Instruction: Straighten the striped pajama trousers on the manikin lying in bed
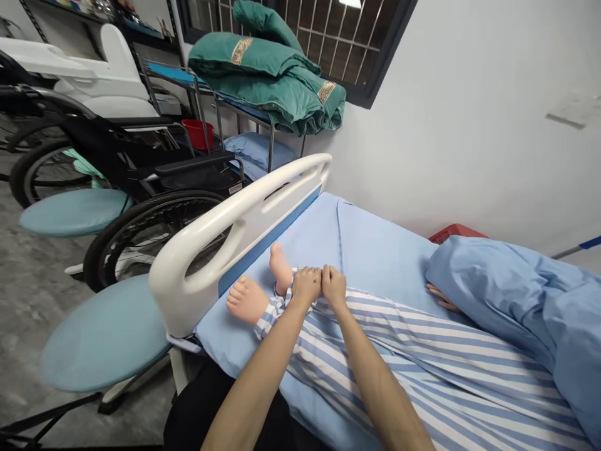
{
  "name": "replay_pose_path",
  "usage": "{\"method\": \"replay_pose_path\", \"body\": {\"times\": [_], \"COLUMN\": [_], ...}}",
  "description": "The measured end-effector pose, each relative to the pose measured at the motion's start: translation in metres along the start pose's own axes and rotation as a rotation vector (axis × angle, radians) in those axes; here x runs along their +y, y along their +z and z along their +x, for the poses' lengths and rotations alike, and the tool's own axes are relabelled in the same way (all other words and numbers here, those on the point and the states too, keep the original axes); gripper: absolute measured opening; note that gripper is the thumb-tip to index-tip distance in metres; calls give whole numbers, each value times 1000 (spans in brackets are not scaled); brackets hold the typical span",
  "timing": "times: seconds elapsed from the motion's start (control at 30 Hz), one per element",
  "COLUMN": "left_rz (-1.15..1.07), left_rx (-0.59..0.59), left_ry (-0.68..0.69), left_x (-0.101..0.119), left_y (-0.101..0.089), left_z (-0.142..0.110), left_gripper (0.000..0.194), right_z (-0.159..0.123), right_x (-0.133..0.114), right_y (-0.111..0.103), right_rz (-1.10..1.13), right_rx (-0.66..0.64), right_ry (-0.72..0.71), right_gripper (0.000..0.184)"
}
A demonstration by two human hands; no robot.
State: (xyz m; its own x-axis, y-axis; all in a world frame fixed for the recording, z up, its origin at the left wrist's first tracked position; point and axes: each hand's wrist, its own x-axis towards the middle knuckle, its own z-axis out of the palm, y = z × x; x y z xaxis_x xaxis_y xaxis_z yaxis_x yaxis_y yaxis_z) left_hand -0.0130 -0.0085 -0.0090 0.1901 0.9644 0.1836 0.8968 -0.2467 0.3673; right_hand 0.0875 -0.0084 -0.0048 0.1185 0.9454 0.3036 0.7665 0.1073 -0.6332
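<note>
A care mannequin in blue-and-white striped trousers (399,316) lies on the bed, its bare feet (248,299) towards the footboard. My left hand (307,286) is closed on the far trouser leg, just above the ankle. Right beside it, knuckles almost touching, my right hand (333,286) is closed on the same leg's fabric. The fingertips of both hands are tucked under and hidden. A blue quilt (511,294) covers the upper body, and one mannequin hand (442,297) shows from under its edge.
A white footboard (244,213) closes the bed's left end. Beyond it stand a wheelchair (154,169) and round teal stools (107,332). Green folded bedding (272,75) lies on a metal-framed cot below the barred window. A white wall (451,125) runs along the far side.
</note>
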Motion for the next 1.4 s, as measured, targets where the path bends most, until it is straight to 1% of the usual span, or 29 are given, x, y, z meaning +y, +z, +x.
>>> {"method": "replay_pose_path", "body": {"times": [0.07,0.2,0.33,0.4,0.47,0.53,0.6,0.67,0.73,0.8,0.83,0.87,0.9,1.03,1.1,1.17,1.3,1.4], "left_rz": [22,51,37,-32,-201,-390,-565,-675,-799,-878,-890,-853,-778,-465,-349,-248,-172,-113], "left_rx": [-9,-35,-34,-62,-105,-134,-89,0,102,198,242,264,258,167,127,79,28,-4], "left_ry": [-9,-24,-67,-135,-211,-243,-253,-275,-268,-219,-204,-200,-208,-291,-301,-263,-199,-190], "left_x": [0,5,16,20,21,20,19,21,26,32,34,35,36,35,34,33,29,27], "left_y": [-2,-11,-22,-25,-28,-36,-49,-67,-83,-88,-84,-77,-67,-16,-1,4,1,-2], "left_z": [-1,-1,-7,-14,-20,-21,-14,1,19,32,36,36,33,11,2,-1,-1,1], "left_gripper": [31,31,32,31,29,30,32,33,32,33,33,34,35,32,32,35,39,42], "right_z": [0,2,3,4,6,7,8,9,10,12,13,14,15,16,16,14,14,18], "right_x": [2,-6,-6,-4,-1,1,1,2,2,2,3,4,5,8,8,7,2,-7], "right_y": [4,2,1,1,1,1,1,1,1,1,1,1,1,-1,-2,-3,-4,-14], "right_rz": [-56,-133,-57,28,119,205,276,338,397,453,478,501,520,563,564,554,510,449], "right_rx": [-18,-41,-36,-19,1,10,13,21,41,59,65,69,69,74,85,93,99,78], "right_ry": [13,45,51,55,64,61,46,36,41,62,76,88,97,151,176,174,181,183], "right_gripper": [45,45,45,46,46,45,45,47,48,49,49,48,48,47,46,46,46,47]}}
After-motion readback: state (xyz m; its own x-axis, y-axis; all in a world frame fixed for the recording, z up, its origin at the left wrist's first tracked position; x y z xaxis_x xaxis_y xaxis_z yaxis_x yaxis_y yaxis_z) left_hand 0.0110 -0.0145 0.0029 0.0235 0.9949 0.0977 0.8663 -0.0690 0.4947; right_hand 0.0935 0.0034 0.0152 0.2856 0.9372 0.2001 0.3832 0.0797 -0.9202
